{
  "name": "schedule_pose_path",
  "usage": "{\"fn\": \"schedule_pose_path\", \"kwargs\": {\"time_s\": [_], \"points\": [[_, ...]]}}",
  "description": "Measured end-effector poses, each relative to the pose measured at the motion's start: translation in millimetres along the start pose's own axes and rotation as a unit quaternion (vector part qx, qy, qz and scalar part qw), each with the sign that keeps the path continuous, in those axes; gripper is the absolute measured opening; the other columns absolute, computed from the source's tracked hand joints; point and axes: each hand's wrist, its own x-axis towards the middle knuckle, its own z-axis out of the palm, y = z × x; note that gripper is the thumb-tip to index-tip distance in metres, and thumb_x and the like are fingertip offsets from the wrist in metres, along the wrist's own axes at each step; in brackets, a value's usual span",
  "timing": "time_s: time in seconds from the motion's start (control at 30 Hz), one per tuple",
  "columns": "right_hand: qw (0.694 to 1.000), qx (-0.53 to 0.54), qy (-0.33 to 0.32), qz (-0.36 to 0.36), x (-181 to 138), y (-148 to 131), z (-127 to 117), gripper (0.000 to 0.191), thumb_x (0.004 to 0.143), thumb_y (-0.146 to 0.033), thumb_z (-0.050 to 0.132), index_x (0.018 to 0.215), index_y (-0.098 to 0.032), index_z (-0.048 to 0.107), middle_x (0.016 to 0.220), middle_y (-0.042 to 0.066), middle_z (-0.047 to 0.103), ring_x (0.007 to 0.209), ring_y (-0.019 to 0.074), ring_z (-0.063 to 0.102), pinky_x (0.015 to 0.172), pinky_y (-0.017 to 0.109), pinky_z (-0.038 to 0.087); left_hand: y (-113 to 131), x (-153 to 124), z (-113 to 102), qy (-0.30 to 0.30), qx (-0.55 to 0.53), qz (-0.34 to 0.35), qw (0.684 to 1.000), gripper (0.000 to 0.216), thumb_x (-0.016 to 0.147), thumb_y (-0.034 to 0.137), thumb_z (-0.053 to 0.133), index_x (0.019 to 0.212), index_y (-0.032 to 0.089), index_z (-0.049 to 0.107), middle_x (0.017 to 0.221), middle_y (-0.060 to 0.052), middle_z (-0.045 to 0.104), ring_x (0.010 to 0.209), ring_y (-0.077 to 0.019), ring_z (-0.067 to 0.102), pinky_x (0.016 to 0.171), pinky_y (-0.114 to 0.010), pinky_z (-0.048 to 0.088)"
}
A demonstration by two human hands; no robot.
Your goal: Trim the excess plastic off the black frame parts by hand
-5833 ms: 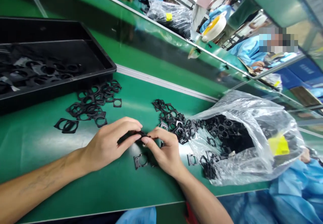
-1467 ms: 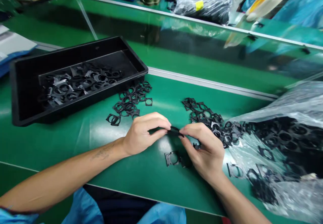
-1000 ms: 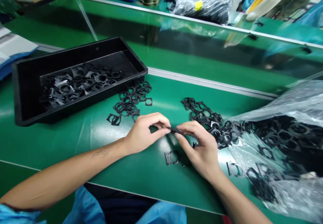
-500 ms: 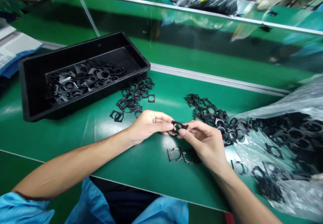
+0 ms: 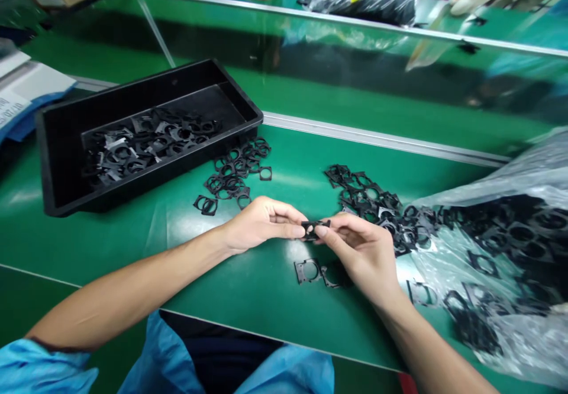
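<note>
Between my two hands is a small black plastic frame with a round opening (image 5: 312, 229), tilted so that it shows nearly edge-on. My left hand (image 5: 261, 223) pinches its left end between thumb and fingers. The right end is gripped by my right hand (image 5: 361, 243), thumb in front. Below, on the green table (image 5: 248, 299), lie a flat black frame (image 5: 307, 271) and a second one partly covered by my right hand. Behind my left hand is a loose group of black frames (image 5: 231, 175), and a larger pile (image 5: 364, 196) lies behind my right hand.
A black tray (image 5: 151, 190) holding many black frames stands at the left. An open clear plastic bag (image 5: 465, 258) spills more frames at the right. A transparent partition with a metal rail (image 5: 377, 139) runs along the back. White papers (image 5: 31, 83) lie far left.
The black frame has tipped to a flatter, more edge-on angle, and its left end is slightly lower. Both hands keep their hold in nearly the same place.
</note>
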Motion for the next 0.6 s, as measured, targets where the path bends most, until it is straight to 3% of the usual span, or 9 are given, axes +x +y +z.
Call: {"fn": "schedule_pose_path", "kwargs": {"time_s": [0.27,0.43,0.6], "points": [[0.999,0.032,-0.026,0.035,2.2,1.6,-1.8,0.035,0.070,-0.050,0.089,0.073,-0.021,0.071,0.063,0.001,0.071,0.056,0.0166,0.068,0.056,0.027,0.057,-0.1,1.3,2.8,-0.020,-0.021,0.003,1.000,0.042,0.066,0.042,0.091,0.082,0.012,0.067,0.069,-0.002,0.071,0.066,-0.0139,0.071,0.068,-0.026,0.055],[1.000,0.003,-0.001,-0.020,-0.6,6.5,-0.2,0.031,0.074,-0.048,0.086,0.074,-0.021,0.071,0.066,0.001,0.070,0.057,0.0160,0.066,0.058,0.027,0.055,0.8,-2.6,9.6,0.030,0.045,0.076,0.996,0.040,0.073,0.044,0.086,0.079,0.014,0.060,0.064,0.001,0.066,0.057,-0.0117,0.067,0.059,-0.023,0.051],[0.992,-0.087,0.008,-0.095,-0.3,11.2,-2.4,0.018,0.088,-0.041,0.075,0.089,-0.023,0.078,0.079,0.004,0.072,0.065,0.0175,0.067,0.062,0.030,0.055,-3.4,-6.2,12.8,0.072,0.144,0.136,0.978,0.023,0.084,0.032,0.076,0.082,0.016,0.060,0.068,0.002,0.064,0.060,-0.0099,0.062,0.062,-0.023,0.049]]}}
